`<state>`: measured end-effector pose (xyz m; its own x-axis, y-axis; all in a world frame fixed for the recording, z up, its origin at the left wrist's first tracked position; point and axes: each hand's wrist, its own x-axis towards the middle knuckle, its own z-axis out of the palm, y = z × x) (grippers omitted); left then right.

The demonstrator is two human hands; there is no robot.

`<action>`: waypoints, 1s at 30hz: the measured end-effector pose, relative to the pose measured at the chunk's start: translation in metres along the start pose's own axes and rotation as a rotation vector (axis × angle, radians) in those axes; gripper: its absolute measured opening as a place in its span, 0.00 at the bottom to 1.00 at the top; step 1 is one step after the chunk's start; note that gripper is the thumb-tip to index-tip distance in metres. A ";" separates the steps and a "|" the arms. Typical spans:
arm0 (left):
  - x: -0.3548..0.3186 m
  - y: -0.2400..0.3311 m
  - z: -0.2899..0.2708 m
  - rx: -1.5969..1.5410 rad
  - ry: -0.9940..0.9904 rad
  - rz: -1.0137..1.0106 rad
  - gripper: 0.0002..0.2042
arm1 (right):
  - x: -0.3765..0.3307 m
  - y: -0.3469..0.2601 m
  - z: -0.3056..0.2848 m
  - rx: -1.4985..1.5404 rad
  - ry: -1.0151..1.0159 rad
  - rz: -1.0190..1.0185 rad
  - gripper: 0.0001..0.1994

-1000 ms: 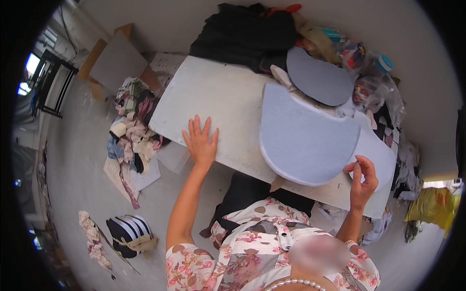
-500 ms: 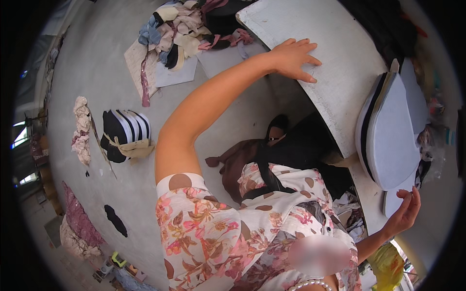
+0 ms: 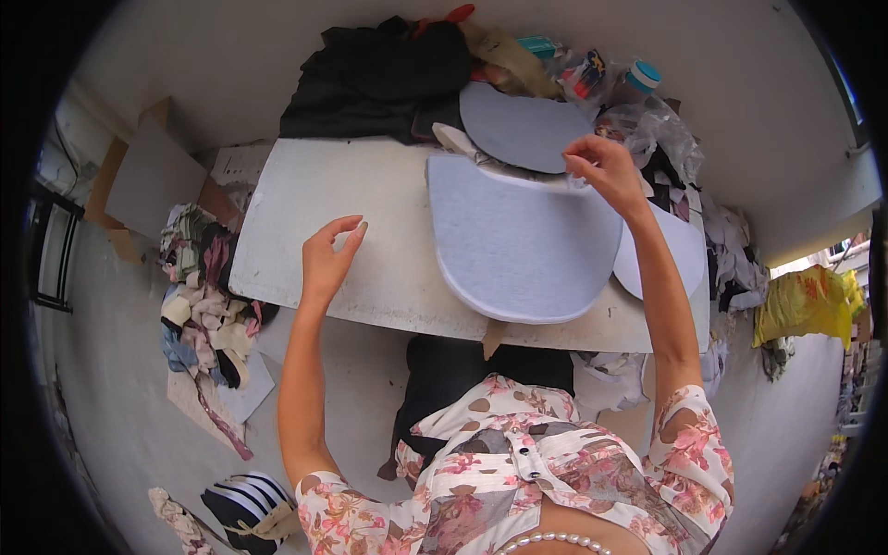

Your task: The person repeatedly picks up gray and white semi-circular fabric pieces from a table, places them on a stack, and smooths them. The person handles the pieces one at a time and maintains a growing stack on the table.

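My left hand (image 3: 331, 264) is over the left part of the white table (image 3: 370, 185), thumb and fingers apart, holding nothing. To its right lies a stack of light blue-grey, rounded fabric pieces (image 3: 527, 245), straight-topped and curved at the near edge. My right hand (image 3: 606, 171) is at the stack's far right corner, fingers pinched; I cannot make out what is between the fingertips. Behind the stack lies a darker grey rounded piece (image 3: 523, 129). A pale rounded piece (image 3: 661, 254) shows partly behind my right forearm. A tan strip (image 3: 495, 338) sticks out under the stack's near edge.
Black fabric (image 3: 379, 83) lies heaped along the table's back. A jar with a blue lid (image 3: 643, 77) and clear plastic bags (image 3: 661, 134) are at the back right. Scraps (image 3: 213, 333) and a tied striped bundle (image 3: 250, 504) lie on the floor at left; a yellow bag (image 3: 805, 305) hangs right.
The view has swung round so that the table is in front of me. My left hand has come off the table's surface. My right hand has moved over the stack's far corner.
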<state>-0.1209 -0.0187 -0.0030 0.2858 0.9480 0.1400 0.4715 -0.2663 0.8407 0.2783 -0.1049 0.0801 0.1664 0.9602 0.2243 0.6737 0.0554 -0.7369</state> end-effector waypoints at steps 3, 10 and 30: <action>0.030 -0.003 0.023 -0.267 0.022 -0.070 0.13 | 0.030 0.042 0.012 -0.192 -0.029 -0.070 0.11; 0.053 0.010 0.047 -0.326 0.053 -0.127 0.10 | 0.064 0.072 0.030 -0.587 -0.242 -0.326 0.19; 0.088 0.005 0.072 -0.364 0.024 -0.052 0.09 | 0.072 0.084 0.020 -0.837 -0.486 -0.390 0.14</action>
<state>-0.0334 0.0509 -0.0239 0.2472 0.9637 0.1010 0.1563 -0.1425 0.9774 0.3328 -0.0261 0.0212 -0.3524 0.9335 -0.0662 0.9332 0.3559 0.0502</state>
